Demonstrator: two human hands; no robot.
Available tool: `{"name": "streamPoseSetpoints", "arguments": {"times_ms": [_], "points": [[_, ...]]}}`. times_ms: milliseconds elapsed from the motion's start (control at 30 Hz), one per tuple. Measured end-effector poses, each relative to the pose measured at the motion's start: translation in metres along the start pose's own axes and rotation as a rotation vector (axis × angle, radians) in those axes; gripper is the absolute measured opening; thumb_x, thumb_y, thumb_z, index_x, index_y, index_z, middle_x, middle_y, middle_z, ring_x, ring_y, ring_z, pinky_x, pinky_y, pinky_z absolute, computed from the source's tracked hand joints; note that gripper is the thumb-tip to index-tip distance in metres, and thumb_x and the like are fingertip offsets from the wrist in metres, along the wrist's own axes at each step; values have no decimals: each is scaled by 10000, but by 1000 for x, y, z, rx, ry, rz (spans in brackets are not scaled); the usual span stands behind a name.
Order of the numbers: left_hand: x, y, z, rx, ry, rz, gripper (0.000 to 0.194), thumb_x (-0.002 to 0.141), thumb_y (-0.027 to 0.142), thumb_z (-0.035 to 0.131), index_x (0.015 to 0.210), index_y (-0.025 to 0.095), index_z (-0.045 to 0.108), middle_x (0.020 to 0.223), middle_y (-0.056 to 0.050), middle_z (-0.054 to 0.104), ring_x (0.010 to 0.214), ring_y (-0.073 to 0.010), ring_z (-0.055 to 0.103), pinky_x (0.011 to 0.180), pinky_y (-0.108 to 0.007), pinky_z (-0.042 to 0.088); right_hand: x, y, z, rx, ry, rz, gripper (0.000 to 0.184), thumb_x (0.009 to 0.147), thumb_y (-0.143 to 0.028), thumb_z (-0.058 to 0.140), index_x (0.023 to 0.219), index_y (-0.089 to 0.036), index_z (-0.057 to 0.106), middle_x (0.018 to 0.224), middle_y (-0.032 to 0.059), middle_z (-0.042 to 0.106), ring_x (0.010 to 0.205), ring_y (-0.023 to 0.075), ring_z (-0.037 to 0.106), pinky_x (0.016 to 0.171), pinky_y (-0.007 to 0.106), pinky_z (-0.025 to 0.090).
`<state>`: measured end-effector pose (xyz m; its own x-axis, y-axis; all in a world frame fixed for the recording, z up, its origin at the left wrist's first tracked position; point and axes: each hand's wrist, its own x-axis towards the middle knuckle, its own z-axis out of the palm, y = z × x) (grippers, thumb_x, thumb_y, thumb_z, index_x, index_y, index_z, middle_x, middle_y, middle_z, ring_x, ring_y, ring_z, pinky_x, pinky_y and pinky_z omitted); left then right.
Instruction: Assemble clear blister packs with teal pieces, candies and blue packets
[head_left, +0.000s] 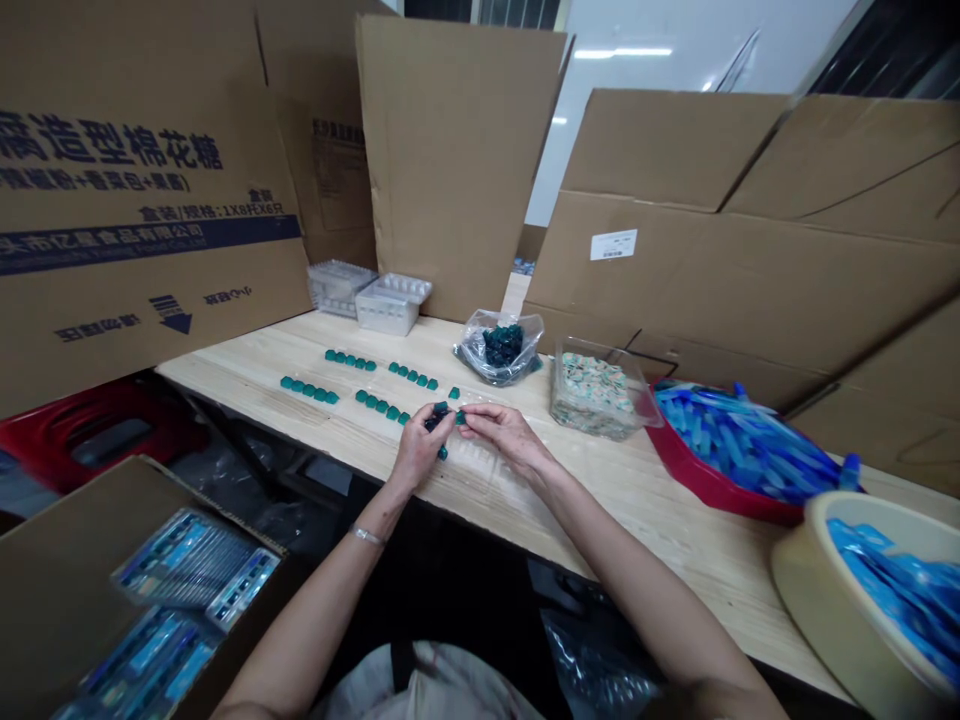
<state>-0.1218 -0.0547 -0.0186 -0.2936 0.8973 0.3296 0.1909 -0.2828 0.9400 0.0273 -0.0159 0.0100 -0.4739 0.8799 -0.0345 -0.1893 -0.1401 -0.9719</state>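
My left hand [416, 450] is closed around a few small dark-green, jelly-like pieces [436, 412]. My right hand [510, 438] pinches one similar green piece [460, 418] between thumb and fingertips, close beside the left hand. Short rows of the same green pieces [308, 390] lie to the left on the table, seemingly in clear trays that are hard to make out. One single piece [454, 393] sits just beyond my hands. Behind them, an open clear plastic bag [477, 362] holds a heap of dark-green pieces.
Clear plastic trays [388, 308] are stacked at the back of the wooden table [645, 500]. Rightward stand a clear tub [600, 425] of pale flat pieces, a red basin [694, 480] of blue items and a cream tub [817, 570]. Cardboard [457, 150] walls the back; an open box [52, 560] holds packs lower left.
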Motion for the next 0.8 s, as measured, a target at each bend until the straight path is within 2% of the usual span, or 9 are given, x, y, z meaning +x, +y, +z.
{"name": "streamPoseSetpoints", "arguments": {"times_ms": [200,333,567,700,800], "points": [[-1,1,-1,-35,21,-10,179,712,332,646,810,183,643,806,-26,648,785,-165,579,761,-251,421,3,3,2,51,40,-21,335,539,-302,823,825,-163,716,788,26,703,672,132,651,777,305,529],[-1,6,-7,-24,-14,16,157,684,310,681,785,194,647,795,-19,644,776,-161,572,762,-243,417,2,2,3,70,33,-7,333,522,-314,831,798,-166,718,790,26,701,650,123,638,763,305,528],[-3,12,-12,35,-25,76,112,690,286,680,770,213,651,803,-19,632,787,-162,559,787,-247,408,-6,-2,6,-15,14,-25,295,572,-353,800,783,-163,721,737,26,694,646,125,624,757,296,513],[-3,11,-11,-25,-43,-16,165,690,338,668,770,194,650,763,-18,624,743,-164,552,717,-246,420,-8,0,5,-143,-2,-109,353,595,-341,786,905,-192,707,718,11,689,670,148,637,738,308,510],[-2,9,-10,-71,-102,-91,213,682,371,664,772,178,656,728,-15,613,698,-158,540,647,-236,415,-8,3,3,-262,-3,-174,306,623,-344,765,891,-211,703,681,-2,678,648,150,632,691,296,504]]}}
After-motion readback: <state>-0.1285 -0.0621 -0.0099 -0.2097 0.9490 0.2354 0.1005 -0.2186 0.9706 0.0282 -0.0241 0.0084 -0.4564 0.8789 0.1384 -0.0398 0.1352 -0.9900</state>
